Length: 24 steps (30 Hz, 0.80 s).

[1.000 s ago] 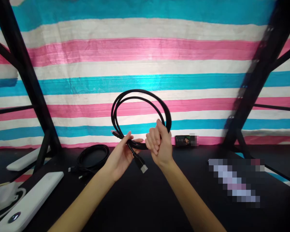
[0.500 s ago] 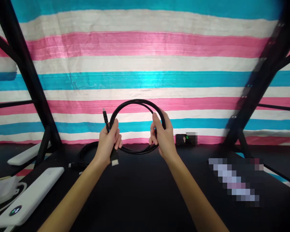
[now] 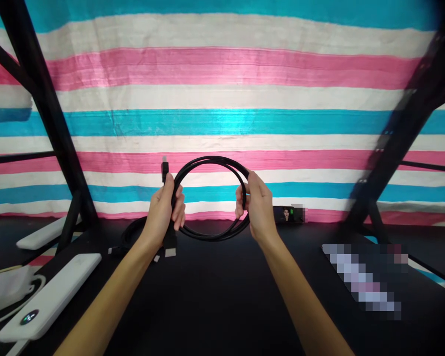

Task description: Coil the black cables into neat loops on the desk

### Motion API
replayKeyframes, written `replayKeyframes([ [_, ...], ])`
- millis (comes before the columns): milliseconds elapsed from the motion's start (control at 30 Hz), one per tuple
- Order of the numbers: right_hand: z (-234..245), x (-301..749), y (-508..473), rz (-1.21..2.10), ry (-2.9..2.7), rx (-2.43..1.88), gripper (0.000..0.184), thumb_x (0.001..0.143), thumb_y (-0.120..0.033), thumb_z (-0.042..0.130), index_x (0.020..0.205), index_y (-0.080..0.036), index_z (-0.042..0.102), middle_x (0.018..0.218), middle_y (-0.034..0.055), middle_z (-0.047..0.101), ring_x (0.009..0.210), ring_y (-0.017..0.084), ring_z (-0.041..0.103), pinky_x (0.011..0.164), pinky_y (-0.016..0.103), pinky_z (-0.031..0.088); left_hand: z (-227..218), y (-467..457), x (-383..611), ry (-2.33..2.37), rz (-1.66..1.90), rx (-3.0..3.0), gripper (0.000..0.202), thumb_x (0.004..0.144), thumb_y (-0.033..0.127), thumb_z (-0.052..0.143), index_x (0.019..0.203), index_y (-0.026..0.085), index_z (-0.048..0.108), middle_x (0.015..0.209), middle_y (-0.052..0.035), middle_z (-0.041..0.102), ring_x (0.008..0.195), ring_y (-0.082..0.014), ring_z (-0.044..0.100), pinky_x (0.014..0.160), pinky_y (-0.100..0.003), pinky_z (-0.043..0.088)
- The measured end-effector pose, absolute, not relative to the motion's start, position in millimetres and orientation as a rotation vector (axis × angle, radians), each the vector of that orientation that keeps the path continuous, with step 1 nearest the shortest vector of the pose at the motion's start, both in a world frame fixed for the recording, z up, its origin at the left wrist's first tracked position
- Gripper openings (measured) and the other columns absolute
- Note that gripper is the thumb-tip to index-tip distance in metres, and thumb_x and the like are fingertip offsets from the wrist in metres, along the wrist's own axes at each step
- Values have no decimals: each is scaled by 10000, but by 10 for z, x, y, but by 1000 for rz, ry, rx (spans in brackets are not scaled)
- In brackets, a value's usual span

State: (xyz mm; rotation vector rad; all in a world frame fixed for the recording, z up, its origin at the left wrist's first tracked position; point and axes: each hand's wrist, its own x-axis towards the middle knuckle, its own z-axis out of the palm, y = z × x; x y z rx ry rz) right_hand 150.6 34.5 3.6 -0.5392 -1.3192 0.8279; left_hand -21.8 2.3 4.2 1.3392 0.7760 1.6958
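Observation:
A black cable [image 3: 211, 159], wound into a round coil of a few loops, is held up between my hands above the black table. My left hand [image 3: 166, 205] is closed round the coil's left side. One plug [image 3: 165, 168] of the cable sticks up above that thumb, and a wider plug [image 3: 169, 251] with a pale end points down below the fingers. On the right side of the coil, my right hand [image 3: 257, 202] pinches the loops between thumb and fingers. An inner loop stands slightly apart from the others there.
A second black cable [image 3: 128, 232] lies behind my left forearm. On the left are a white power bank [image 3: 52, 299], another white slab [image 3: 44, 235] and a white adapter with a cord [image 3: 9, 287]. A small screen [image 3: 287, 214] and a blurred-out flat item [image 3: 361, 277] lie to the right.
My right hand has shifted its grip on the coil, with its fingers now turned more inward. My left thumb has moved up beside the upright plug. The view has shifted slightly.

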Motion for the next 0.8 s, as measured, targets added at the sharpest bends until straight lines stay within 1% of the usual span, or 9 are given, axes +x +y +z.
replayKeyframes([
  [100,54,1521,322,757,-1370,-544,292,906,-421,427,1104,-282,590,624,-59,445,350,39,329,305,171,321,68,-5,-206,779,1620,1331,461,873,553,411,576,201,382,307,83,281,200,-89,317,270,-200,313],
  [200,67,1536,318,689,-1436,-568,294,894,-395,465,1145,-307,589,658,-47,413,405,48,289,329,174,305,76,-7,-207,770,1583,1332,473,873,551,411,560,198,375,302,79,289,195,-90,318,264,-198,303],
  [300,69,1560,354,691,-1484,-589,279,863,-428,518,1083,-291,620,623,-51,374,424,52,261,344,178,266,61,1,-211,740,1547,1336,482,884,551,378,563,192,389,299,73,310,199,-90,335,277,-194,315],
  [433,68,1602,422,866,-1427,-579,342,816,-519,555,847,-197,666,526,-76,241,405,43,176,340,193,151,27,-8,-209,681,1396,1349,498,895,555,338,574,184,424,303,62,344,215,-94,365,316,-201,367],
  [500,68,1628,452,962,-1385,-564,384,795,-544,570,778,-172,664,505,-89,178,399,39,130,346,202,98,15,-17,-213,628,1326,1335,492,886,565,355,589,183,446,310,64,352,223,-93,373,337,-207,390],
  [600,72,1679,488,1101,-1374,-540,394,769,-553,597,775,-166,663,492,-104,135,394,36,85,359,206,53,14,-24,-222,581,1265,1296,475,868,574,396,616,183,491,317,69,347,229,-84,364,359,-204,402],
  [667,80,1716,501,1149,-1397,-530,403,759,-564,599,781,-167,664,484,-109,124,388,38,78,360,208,51,20,-25,-219,592,1267,1291,472,854,590,414,646,182,529,323,70,342,239,-79,361,371,-202,409],
  [733,91,1748,502,1124,-1430,-541,407,754,-569,599,772,-168,668,471,-111,129,381,40,88,359,212,68,20,-26,-198,626,1268,1318,489,832,627,414,695,182,564,329,73,331,247,-84,363,380,-212,422],
  [800,101,1765,493,1032,-1460,-570,398,756,-561,600,757,-171,678,456,-106,146,377,44,107,364,220,88,7,-25,-156,659,1270,1349,517,800,672,412,701,187,560,338,90,281,235,-77,315,357,-220,413],
])
